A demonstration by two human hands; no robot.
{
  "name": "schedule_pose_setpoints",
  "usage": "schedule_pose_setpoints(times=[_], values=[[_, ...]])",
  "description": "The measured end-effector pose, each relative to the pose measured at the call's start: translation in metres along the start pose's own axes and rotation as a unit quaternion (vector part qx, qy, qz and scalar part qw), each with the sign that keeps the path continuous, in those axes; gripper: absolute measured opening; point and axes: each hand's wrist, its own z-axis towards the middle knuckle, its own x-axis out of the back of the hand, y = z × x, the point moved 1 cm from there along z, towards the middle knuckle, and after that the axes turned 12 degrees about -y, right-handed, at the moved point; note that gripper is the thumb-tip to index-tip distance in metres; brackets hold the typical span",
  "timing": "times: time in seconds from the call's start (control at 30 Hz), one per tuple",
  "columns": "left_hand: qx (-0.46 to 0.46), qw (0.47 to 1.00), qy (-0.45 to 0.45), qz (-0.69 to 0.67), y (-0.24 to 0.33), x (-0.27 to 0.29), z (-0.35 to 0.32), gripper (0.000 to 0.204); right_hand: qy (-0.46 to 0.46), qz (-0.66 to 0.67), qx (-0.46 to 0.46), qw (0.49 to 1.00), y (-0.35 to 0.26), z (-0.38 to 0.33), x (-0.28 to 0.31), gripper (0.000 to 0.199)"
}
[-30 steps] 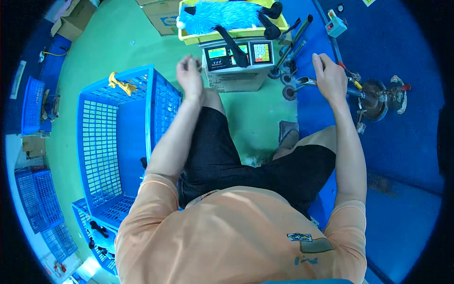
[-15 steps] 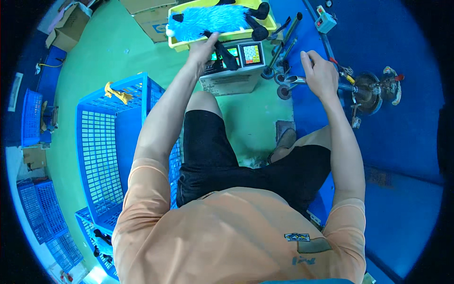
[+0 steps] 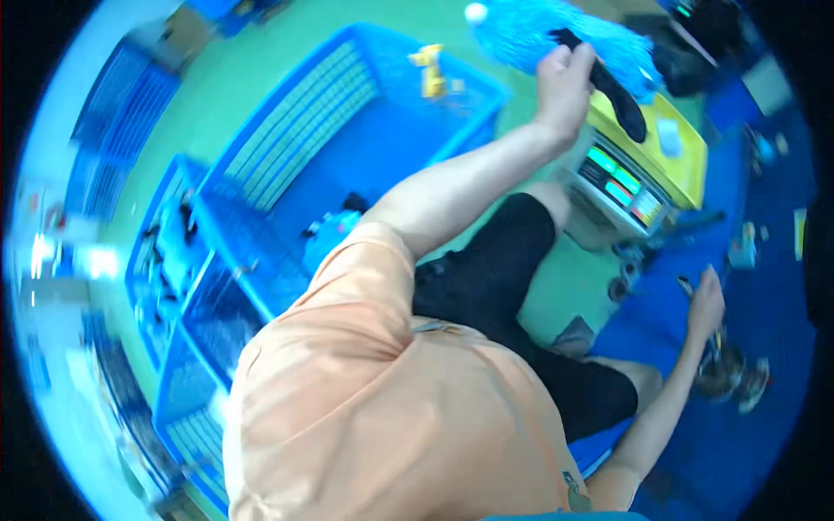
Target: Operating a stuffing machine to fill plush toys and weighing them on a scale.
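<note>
A shaggy bright-blue plush toy (image 3: 530, 36) with black limbs hangs from my left hand (image 3: 565, 91), whose fingers are closed around one black limb. It is lifted just above and left of a yellow tray (image 3: 688, 165). That tray rests on a scale (image 3: 621, 184) with lit green displays. Off to the right, my right hand (image 3: 708, 306) is near a metal tube end (image 3: 685, 285) over the blue work surface. Motion blur smears its fingers, so any hold there is unclear.
A large blue lattice crate (image 3: 300, 108) stands at my left, another blue plush (image 3: 328, 241) inside and a yellow item (image 3: 430, 74) on its far wall. More blue plush toys (image 3: 174, 247) fill a crate beyond. Metal fittings (image 3: 721, 369) sit on the right.
The plush toy has come out of the yellow tray, raised by my left hand. My view has swung left toward the crates. My right hand has stayed near the metal tube.
</note>
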Motion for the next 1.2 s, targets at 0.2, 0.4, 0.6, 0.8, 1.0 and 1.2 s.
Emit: schedule_pose_setpoints(times=[0.2,0.4,0.6,0.8,1.0,1.2], values=[[-0.118,0.936,0.219,0.249,0.079,0.18,-0.031,0.034,-0.025,-0.017,0.059,0.998,0.02,0.005,-0.003,0.061],[-0.195,0.727,0.428,0.5,0.251,0.394,-0.098,0.026,-0.046,-0.021,0.093,0.994,0.031,0.022,-0.008,0.061],[-0.297,0.551,0.643,0.441,0.337,0.498,-0.165,0.07,-0.035,-0.025,0.104,0.994,0.065,0.037,-0.019,0.065],[-0.017,0.588,0.585,0.558,0.19,0.572,-0.234,0.052,-0.093,0.005,0.053,0.994,0.034,0.02,-0.001,0.066],[0.39,0.616,0.37,0.576,0.01,0.598,-0.324,0.059,-0.094,-0.017,0.085,0.992,0.032,0.022,0.004,0.063],[0.554,0.645,0.212,0.481,-0.075,0.614,-0.379,0.058,-0.099,0.025,0.053,0.993,0.019,0.014,0.011,0.064]])
